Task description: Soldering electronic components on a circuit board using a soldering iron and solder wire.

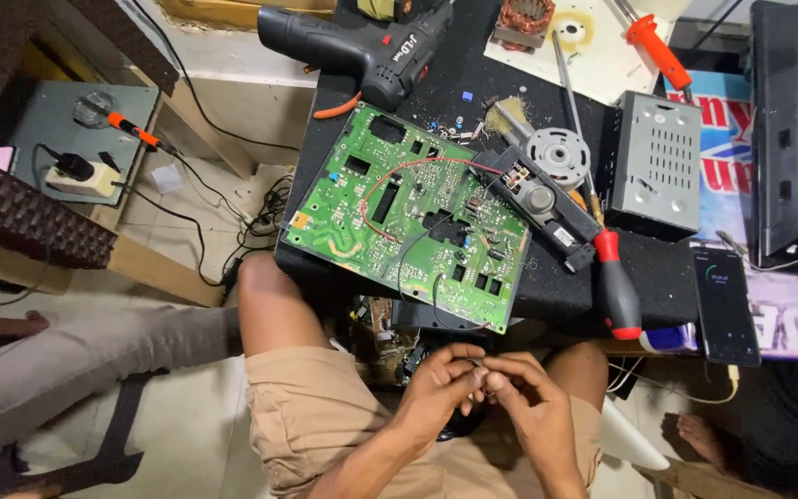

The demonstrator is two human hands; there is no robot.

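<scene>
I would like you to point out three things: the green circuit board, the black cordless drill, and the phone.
green circuit board (390,199): head view, on the board's middle.
black cordless drill (344,42): head view, on its body.
phone (724,305): head view, on the dark screen.

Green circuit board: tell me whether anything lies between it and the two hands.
Nothing solid visible does. The hands meet over the lap, just below the green circuit board; only thin dark wires trail down from its edge toward them.
</scene>
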